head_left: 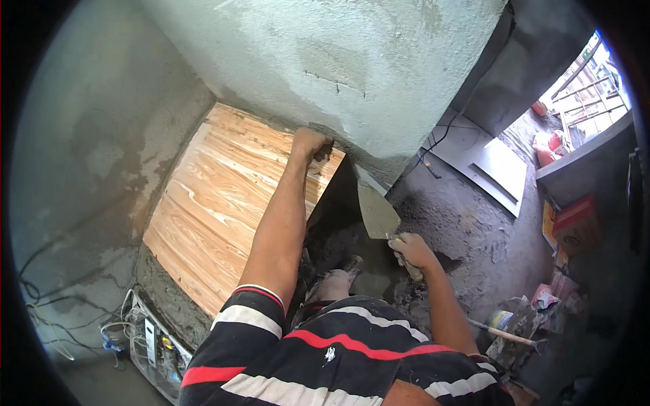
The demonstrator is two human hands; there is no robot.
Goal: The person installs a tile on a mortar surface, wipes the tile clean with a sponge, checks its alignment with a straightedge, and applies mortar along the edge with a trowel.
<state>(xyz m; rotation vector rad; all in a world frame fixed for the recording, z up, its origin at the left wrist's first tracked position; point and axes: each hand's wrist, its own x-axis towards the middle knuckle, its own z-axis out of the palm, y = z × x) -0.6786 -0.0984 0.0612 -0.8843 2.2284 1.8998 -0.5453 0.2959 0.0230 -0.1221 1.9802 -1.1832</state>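
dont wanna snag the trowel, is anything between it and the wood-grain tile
Nothing visible stands between the trowel and the nearest corner of the tile, only a dark gap. The left hand is at its upper edge, beside that corner.

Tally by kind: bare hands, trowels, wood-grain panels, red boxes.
Bare hands: 2 (left hand, right hand)
Trowel: 1
Wood-grain panel: 1
Red box: 1
Total: 5

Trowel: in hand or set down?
In hand: the right hand grips the trowel by its handle, blade toward the wall.
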